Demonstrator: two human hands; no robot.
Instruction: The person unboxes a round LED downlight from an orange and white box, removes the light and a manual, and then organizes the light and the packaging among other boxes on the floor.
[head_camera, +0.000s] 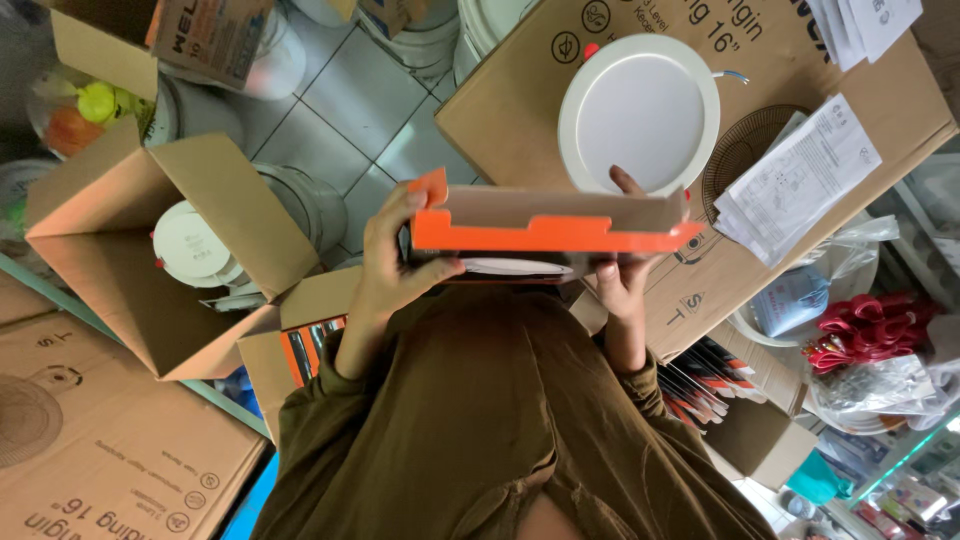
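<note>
Both hands are gripping: left hand (395, 262) and right hand (622, 275) are clamping the orange box (545, 228) ends; the white disc (515, 267) is peeking out underneath and could slip if I'm tilting.

garment: olive-brown long-sleeved top, loose, creased | sleeves: pushed up at cuffs, bunched near wrists | left hand (392, 262): bare, no glove | right hand (622, 272): bare, no rings seen
</note>
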